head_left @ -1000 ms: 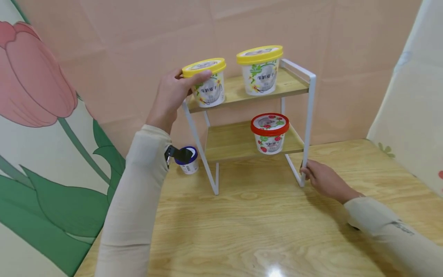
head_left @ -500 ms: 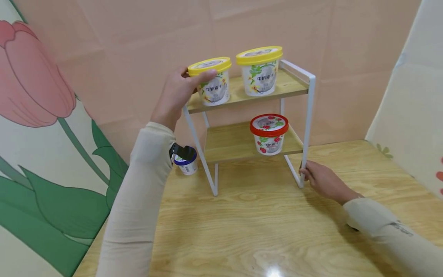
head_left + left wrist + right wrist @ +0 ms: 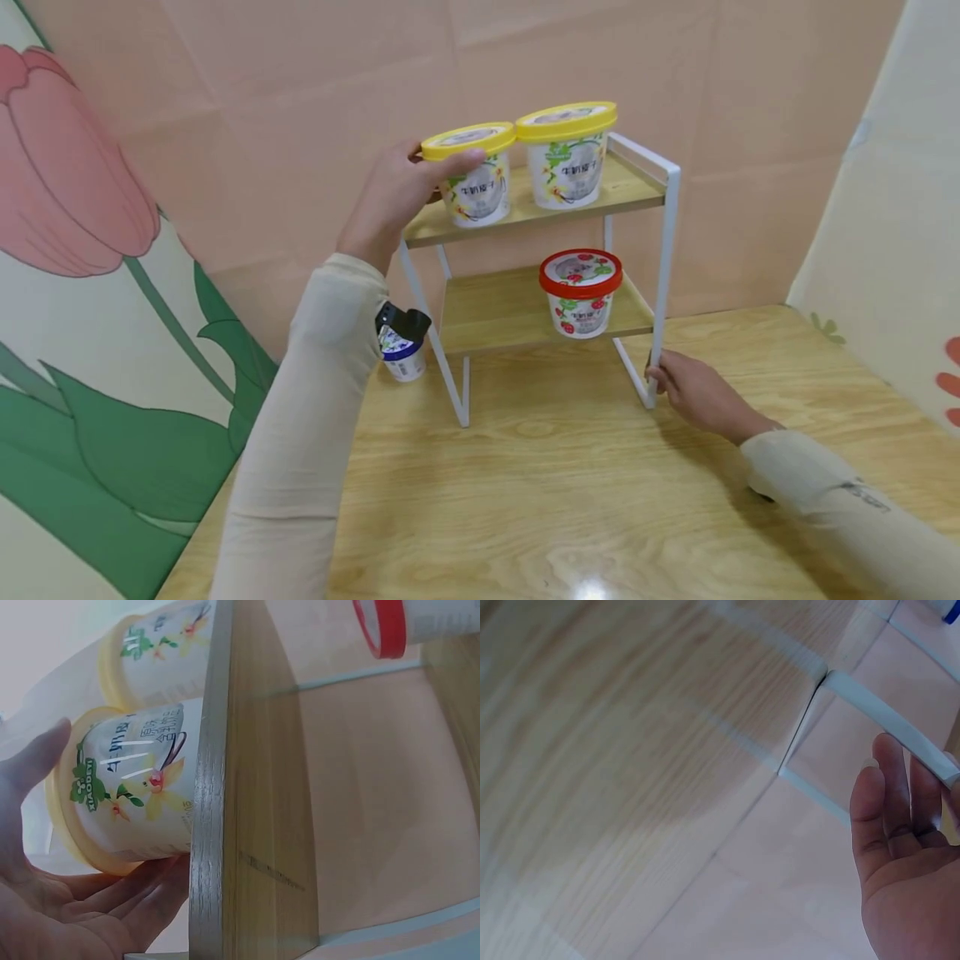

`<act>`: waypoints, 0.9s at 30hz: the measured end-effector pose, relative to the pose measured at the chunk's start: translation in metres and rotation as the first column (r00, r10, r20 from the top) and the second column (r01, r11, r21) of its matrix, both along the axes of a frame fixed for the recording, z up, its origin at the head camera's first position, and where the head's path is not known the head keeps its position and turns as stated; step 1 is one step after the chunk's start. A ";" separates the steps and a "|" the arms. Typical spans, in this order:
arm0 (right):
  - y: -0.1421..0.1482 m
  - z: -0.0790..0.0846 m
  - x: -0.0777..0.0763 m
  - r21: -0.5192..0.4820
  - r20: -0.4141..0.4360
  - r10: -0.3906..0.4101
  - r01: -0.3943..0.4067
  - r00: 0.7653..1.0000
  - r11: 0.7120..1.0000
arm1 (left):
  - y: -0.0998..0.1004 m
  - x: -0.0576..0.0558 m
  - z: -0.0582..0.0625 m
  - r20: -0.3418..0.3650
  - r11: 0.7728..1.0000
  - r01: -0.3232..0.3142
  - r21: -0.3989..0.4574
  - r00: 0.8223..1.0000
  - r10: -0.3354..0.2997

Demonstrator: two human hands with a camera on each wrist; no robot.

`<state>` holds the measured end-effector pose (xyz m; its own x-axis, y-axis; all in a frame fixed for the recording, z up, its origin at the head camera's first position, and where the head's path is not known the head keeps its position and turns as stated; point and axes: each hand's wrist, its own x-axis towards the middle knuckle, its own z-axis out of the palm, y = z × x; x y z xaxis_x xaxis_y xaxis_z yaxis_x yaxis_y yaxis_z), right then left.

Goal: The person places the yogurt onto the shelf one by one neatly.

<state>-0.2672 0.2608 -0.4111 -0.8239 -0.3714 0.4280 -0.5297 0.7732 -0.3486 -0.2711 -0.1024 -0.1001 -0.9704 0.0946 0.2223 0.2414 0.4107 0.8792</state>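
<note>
My left hand [image 3: 390, 200] grips a yellow-lidded paper tub [image 3: 480, 198] at the left of the top board, thumb across its front near the lid. In the left wrist view this tub [image 3: 139, 787] stands with its base at the board's edge, flower print showing. A second yellow-lidded tub [image 3: 566, 171] stands to its right, the two lids meeting in the head view. Low on the front right leg of the white-framed two-tier shelf [image 3: 667, 250], my right hand [image 3: 693, 392] holds the metal bar; the right wrist view shows its fingers [image 3: 870, 802] at the white bar [image 3: 889, 716].
A red-lidded tub [image 3: 581, 292] stands on the right part of the lower board [image 3: 491, 308]. On the wooden table [image 3: 540, 483], left of the shelf, a blue-lidded tub [image 3: 406, 367] is partly hidden behind the left wrist's camera. A pink backdrop [image 3: 315, 100] hangs close behind.
My left hand has slid the yellow-lidded tub to the right along the top board, closing the gap to the other yellow-lidded tub. My right hand stays at the shelf leg.
</note>
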 end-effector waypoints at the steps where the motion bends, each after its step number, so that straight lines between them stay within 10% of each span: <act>1: 0.000 0.000 0.000 -0.001 0.001 -0.002 0.002 1.000 1.000 | 0.001 -0.001 0.000 0.004 1.000 0.002 -0.004 1.000 -0.002; 27: -0.006 0.002 -0.004 -0.033 -0.005 0.011 -0.011 1.000 0.999 | -0.004 0.003 -0.001 -0.007 0.999 -0.037 0.025 0.999 0.038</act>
